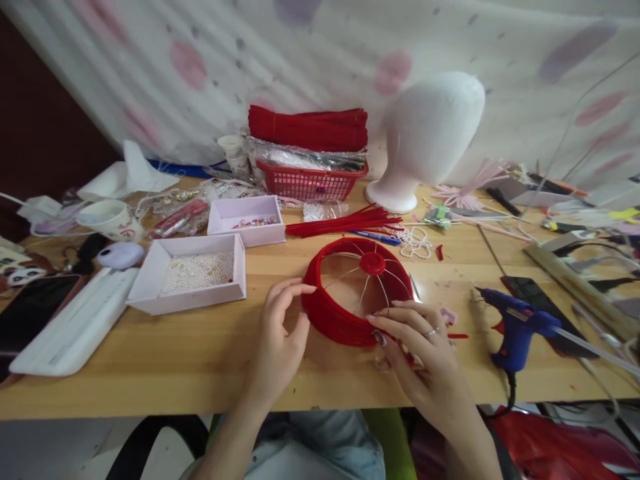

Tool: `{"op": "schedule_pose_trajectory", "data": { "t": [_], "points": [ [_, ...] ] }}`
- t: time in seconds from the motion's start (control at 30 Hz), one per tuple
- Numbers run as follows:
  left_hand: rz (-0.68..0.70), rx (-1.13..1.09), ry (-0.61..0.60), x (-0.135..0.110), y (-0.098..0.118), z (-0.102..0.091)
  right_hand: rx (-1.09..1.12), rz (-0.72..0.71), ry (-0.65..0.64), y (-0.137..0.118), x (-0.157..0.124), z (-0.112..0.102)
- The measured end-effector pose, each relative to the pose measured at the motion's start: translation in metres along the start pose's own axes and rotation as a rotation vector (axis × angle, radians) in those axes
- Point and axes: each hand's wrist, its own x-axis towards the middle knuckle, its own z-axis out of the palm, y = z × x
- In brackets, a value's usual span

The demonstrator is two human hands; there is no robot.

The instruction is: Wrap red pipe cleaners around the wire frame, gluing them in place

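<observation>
The red frame (330, 325) is pinched by the right hand (424, 348) and touched by the left hand (281, 331), grip apart; its wires (365, 289) could be bent by squeezing.

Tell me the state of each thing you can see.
Red frame, wire ribs bare
Left hand, touching frame's left side
Right hand, holding frame's near edge
Glue gun, unheld, stick loaded
Foam head, upright, bare
Basket, heaped above rim
Near box, open, holding beads
Far box, open, holding gems
Left phone, screen dark
</observation>
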Motion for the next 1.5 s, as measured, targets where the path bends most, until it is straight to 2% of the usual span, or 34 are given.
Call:
{"op": "schedule_pose_trajectory", "data": {
  "t": [0.13, 0.27, 0.47, 0.57, 0.67, 0.73, 0.8, 0.87, 0.97, 1.03, 1.17, 1.23, 1.3, 1.37, 1.4, 1.5],
  "points": [
    [0.085, 0.124, -0.006, -0.003, 0.003, -0.002, 0.005, 0.007, 0.007, 0.000, 0.000, 0.001],
    [0.132, 0.254, 0.043, -0.007, 0.010, -0.003, 0.028, 0.019, -0.021, 0.000, 0.000, 0.001],
    [0.123, 0.221, 0.034, -0.013, 0.017, -0.005, 0.021, -0.008, -0.005, -0.001, 0.001, 0.003],
    [0.013, -0.032, 0.028, -0.013, 0.018, -0.007, 0.012, 0.002, 0.013, -0.002, 0.000, 0.003],
    [-0.218, -0.362, 0.029, -0.010, 0.022, -0.006, -0.056, 0.041, 0.092, -0.008, -0.002, -0.001],
    [-0.328, -0.405, -0.015, -0.006, 0.024, -0.005, -0.099, 0.058, 0.163, -0.014, -0.004, -0.008],
    [-0.357, -0.319, -0.056, -0.002, 0.023, -0.006, -0.117, 0.053, 0.209, -0.020, -0.006, -0.018],
    [-0.334, -0.166, -0.045, 0.000, 0.017, -0.012, -0.126, 0.043, 0.225, -0.026, -0.008, -0.025],
    [-0.222, 0.110, 0.072, 0.001, 0.006, -0.031, -0.134, 0.022, 0.221, -0.028, -0.008, -0.027],
    [-0.135, 0.163, 0.197, 0.002, 0.004, -0.046, -0.142, 0.013, 0.216, -0.026, -0.008, -0.025],
    [-0.017, -0.079, 0.485, 0.012, 0.024, -0.068, -0.153, 0.012, 0.207, -0.024, -0.008, -0.020],
    [0.041, -0.351, 0.507, 0.019, 0.035, -0.070, -0.115, 0.030, 0.225, -0.030, -0.005, -0.019],
    [0.016, -0.633, 0.404, 0.025, 0.043, -0.068, -0.013, 0.067, 0.254, -0.042, 0.004, -0.012],
    [-0.081, -0.869, 0.267, 0.027, 0.045, -0.063, 0.105, 0.099, 0.252, -0.059, 0.019, 0.001],
    [-0.131, -0.971, 0.209, 0.027, 0.045, -0.062, 0.132, 0.091, 0.230, -0.067, 0.027, 0.011],
    [-0.214, -1.207, 0.081, 0.022, 0.046, -0.066, 0.087, 0.064, 0.055, -0.084, 0.050, 0.039]
  ]
}}
